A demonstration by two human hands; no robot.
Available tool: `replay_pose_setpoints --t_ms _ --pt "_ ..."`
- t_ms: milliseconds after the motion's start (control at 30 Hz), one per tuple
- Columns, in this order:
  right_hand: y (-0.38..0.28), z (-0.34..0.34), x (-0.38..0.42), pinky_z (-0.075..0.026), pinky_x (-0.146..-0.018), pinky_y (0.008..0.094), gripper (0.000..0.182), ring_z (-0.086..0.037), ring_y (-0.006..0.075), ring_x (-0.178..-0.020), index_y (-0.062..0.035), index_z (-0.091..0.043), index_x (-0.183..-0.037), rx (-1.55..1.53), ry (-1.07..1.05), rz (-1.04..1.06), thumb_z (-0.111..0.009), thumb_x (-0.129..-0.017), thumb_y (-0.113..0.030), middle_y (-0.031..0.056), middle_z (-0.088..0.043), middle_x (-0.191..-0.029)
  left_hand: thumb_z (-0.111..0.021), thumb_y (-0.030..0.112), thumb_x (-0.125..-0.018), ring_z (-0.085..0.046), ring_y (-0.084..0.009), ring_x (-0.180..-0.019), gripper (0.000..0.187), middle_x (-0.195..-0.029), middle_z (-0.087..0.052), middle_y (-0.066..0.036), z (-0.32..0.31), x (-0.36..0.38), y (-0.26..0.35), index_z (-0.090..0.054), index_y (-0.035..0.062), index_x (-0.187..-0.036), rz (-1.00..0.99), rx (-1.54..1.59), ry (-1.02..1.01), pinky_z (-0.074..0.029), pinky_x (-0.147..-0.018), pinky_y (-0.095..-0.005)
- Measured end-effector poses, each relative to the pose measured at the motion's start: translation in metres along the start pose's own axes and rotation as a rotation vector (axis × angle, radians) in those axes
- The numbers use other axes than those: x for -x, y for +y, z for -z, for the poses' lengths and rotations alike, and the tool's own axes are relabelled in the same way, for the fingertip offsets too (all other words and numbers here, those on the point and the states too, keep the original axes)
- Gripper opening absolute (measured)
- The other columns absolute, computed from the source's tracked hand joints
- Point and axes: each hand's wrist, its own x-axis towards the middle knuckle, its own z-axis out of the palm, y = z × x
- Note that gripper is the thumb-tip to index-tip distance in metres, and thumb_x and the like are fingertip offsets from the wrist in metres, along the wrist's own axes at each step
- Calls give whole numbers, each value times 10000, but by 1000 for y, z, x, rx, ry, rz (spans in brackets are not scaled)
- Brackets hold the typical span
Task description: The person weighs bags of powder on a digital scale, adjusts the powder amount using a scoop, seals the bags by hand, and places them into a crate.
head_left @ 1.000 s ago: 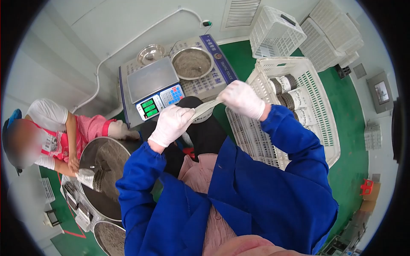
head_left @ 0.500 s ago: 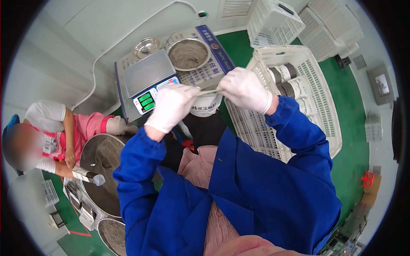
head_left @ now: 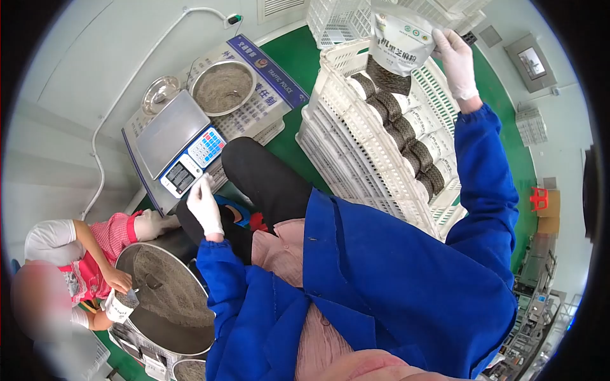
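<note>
Up at the top right, my gloved right hand [head_left: 457, 60] grips the edge of a white pouch of black sesame powder [head_left: 401, 41], holding it above the far end of a white plastic crate [head_left: 327, 79]. Several similar pouches [head_left: 416, 149] with dark lower parts lie in rows inside that crate. My gloved left hand [head_left: 204, 208] is at the near corner of a digital scale [head_left: 173, 133]; its fingers are drawn together and I see nothing in them. The scale's steel plate carries nothing.
A steel bowl of grey powder [head_left: 223, 87] and a small steel dish [head_left: 160, 95] stand behind the scale. At the lower left a co-worker [head_left: 60, 247] holds a pouch [head_left: 121, 306] over a large steel tub [head_left: 168, 343] of powder. More white crates [head_left: 337, 22] stand against the wall.
Both hands held the pouch by its top near the scale; now my right hand has carried it over the crate. My left hand has let go and moved down. The view has turned right.
</note>
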Motion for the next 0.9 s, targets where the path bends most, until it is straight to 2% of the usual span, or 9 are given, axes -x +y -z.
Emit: replay_pose_setpoints --t_ms 200,267,333,400,467,533,633,733,900 --pt "143 32 -70 -472 -665 235 266 -571 55 -718 10 -718 -1009 280 235 5 -651 -950 -240 14 -685 -801 -592 143 -991 -664 -131 -819 236 -936 -722 -84 -5 42 -101 -703 -35 -1099 96 -19 -58 -515 -753 -260" --pt "201 50 -93 -516 -747 303 339 -658 159 -797 18 -712 -1015 245 294 -117 -669 -925 -305 93 -716 -864 -588 115 -994 -673 -148 -857 222 -952 -720 -97 -7 45 -105 -695 -53 -1091 250 -7 -94 -530 -800 -274" --pt "282 71 -103 -510 -909 384 488 -679 318 -1015 28 -656 -1143 670 313 35 -675 -890 -388 221 -707 -1034 -582 105 -993 -663 -134 -845 228 -978 -719 -103 -9 43 -103 -684 -49 -1125 225 -21 -106 -512 -762 -254" --pt "339 78 -89 -444 -1040 416 692 -568 423 -1214 35 -530 -1329 822 101 -236 -656 -872 -469 304 -607 -1252 -601 130 -987 -642 -98 -783 240 -969 -718 -98 -10 41 -102 -683 -35 -1140 200 -28 -72 -478 -654 -221" --pt "349 43 -55 -420 -1063 395 720 -535 427 -1259 38 -477 -1392 958 154 -204 -662 -884 -438 304 -575 -1309 -568 93 -988 -673 -143 -857 269 -1025 -719 -123 -4 37 -126 -648 -61 -1194 175 -146 -42 -529 -787 -261" --pt "375 22 -38 -344 -1133 427 789 -440 418 -1351 20 -376 -1464 1071 41 -227 -617 -902 -479 311 -440 -1451 -563 81 -985 -686 -160 -889 277 -1045 -718 -129 -1 37 -129 -639 -74 -1201 198 -145 -52 -534 -829 -274" --pt "367 -15 -22 -192 -1205 481 788 -253 394 -1465 -24 -346 -1501 1090 10 -286 -496 -938 -555 264 -288 -1565 -572 61 -973 -687 -176 -940 274 -1061 -718 -143 1 40 -144 -632 -85 -1196 245 -191 -89 -534 -854 -285" --pt "374 -34 -27 -184 -1203 499 778 -248 431 -1453 -31 -333 -1512 1096 32 -281 -495 -936 -529 258 -306 -1558 -578 53 -967 -681 -177 -948 257 -1059 -719 -136 2 44 -154 -637 -85 -1175 296 -280 -129 -531 -848 -292" --pt "393 -57 -44 -198 -1147 601 833 -252 419 -1449 -89 -354 -1519 1137 148 -280 -490 -906 -637 241 -327 -1550 -559 -13 -923 -680 -153 -880 217 -986 -737 -107 -21 59 -130 -668 -61 -1105 392 -363 -249 -522 -788 -285"
